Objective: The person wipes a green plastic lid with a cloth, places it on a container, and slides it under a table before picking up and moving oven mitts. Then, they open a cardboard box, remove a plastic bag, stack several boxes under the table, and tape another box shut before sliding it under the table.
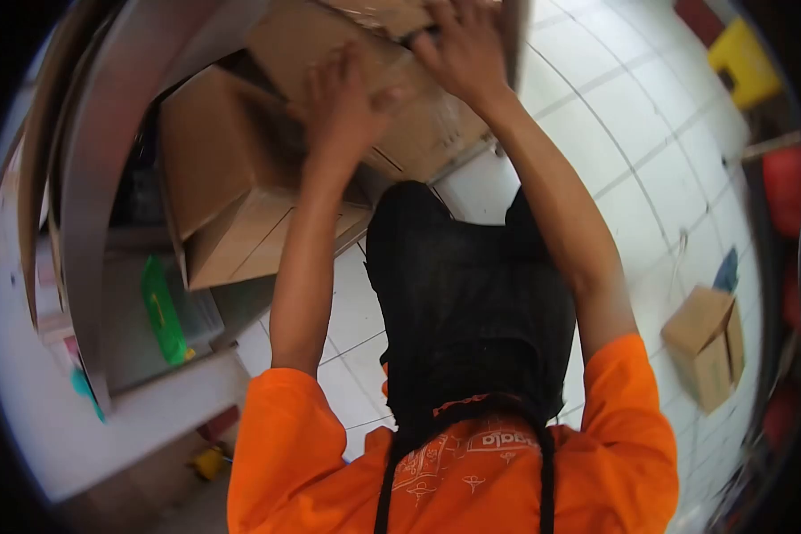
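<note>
A brown cardboard box (418,116) with flaps at its top lies in front of me at the upper middle. My left hand (347,111) is over its left part, slightly blurred, fingers spread and thumb apart. Near a dark gap between the flaps, my right hand (467,58) rests on the box's far right part with its fingers stretched out and the thumb apart. To the left of my left hand stands another cardboard box (209,142), its open side facing right.
A curved metal frame (98,196) rises at the left beside a shelf holding a green object (162,307). White floor tiles (632,151) stretch to the right. A small cardboard box (703,343) sits there, with a yellow object (746,62) and red items (785,187) beyond.
</note>
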Tool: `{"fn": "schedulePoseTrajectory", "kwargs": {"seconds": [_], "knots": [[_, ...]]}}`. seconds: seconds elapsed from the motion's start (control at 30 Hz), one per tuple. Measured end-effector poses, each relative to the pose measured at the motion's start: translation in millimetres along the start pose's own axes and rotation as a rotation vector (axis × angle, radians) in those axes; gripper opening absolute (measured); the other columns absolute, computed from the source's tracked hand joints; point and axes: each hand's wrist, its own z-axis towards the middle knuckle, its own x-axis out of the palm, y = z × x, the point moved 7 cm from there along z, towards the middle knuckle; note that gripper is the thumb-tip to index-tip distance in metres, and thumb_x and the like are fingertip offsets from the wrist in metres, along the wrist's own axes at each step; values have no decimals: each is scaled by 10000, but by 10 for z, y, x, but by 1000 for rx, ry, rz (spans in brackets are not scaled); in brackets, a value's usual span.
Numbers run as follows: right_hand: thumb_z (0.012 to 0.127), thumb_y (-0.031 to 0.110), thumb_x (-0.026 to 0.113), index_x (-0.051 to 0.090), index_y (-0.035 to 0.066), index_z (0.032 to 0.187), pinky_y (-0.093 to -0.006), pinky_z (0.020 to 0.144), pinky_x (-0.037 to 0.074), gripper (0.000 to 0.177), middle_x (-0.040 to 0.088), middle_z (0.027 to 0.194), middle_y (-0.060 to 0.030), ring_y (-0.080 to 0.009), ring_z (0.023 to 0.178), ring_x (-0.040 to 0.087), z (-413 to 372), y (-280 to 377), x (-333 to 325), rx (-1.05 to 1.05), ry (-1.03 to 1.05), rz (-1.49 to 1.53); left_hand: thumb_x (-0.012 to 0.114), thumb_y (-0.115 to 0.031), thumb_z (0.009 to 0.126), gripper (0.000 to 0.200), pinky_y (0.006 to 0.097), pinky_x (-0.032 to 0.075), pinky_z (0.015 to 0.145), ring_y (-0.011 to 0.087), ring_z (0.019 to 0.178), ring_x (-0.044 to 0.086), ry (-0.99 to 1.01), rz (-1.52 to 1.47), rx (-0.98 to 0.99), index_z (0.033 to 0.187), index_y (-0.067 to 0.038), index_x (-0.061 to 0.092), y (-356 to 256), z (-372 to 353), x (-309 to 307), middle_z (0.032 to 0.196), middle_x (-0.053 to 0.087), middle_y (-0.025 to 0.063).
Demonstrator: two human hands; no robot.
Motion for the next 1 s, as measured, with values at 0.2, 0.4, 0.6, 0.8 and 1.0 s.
{"fn": "schedulePoseTrajectory", "kwargs": {"seconds": [0.2,0.4,0.6,0.8,1.0], "knots": [[801,334,598,600,71,1006,-484,799,471,333,564,1037,-160,-383,959,547,38,169,24,-100,-20,-31,686,-344,812,664,558,242,1069,383,1306,348,-516,-394,59,1347,-51,426,408,-866,-785,1383,426,178],[860,564,441,508,178,1317,-615,976,346,602,554,1230,-186,-453,1210,460,677,-38,604,42,832,-169,602,-377,905,546,404,335,1029,308,1259,423,-643,-321,-614,1289,-6,490,2355,-2223,-1670,1328,497,169],[835,616,461,423,210,1386,-496,1025,373,685,497,1353,-163,-402,1267,444,776,-594,1359,206,932,10,559,-554,878,744,347,374,1013,257,1212,499,-249,-1356,-1082,1393,-37,414,4250,-2465,-578,1295,540,136],[800,680,470,522,189,1315,-550,997,359,714,568,1274,-182,-394,1239,477,614,-241,765,398,836,-227,588,-520,872,738,305,404,1003,212,1207,501,-39,-1450,-1010,1406,-47,397,4391,-1837,-152,1348,501,106],[847,666,427,544,239,1282,-475,985,418,620,523,1338,-116,-387,1179,525,558,-28,886,184,759,-240,590,-419,896,600,306,418,985,201,1177,517,-49,-1443,-945,1336,-27,478,3837,-1755,-288,1341,507,103]]}}
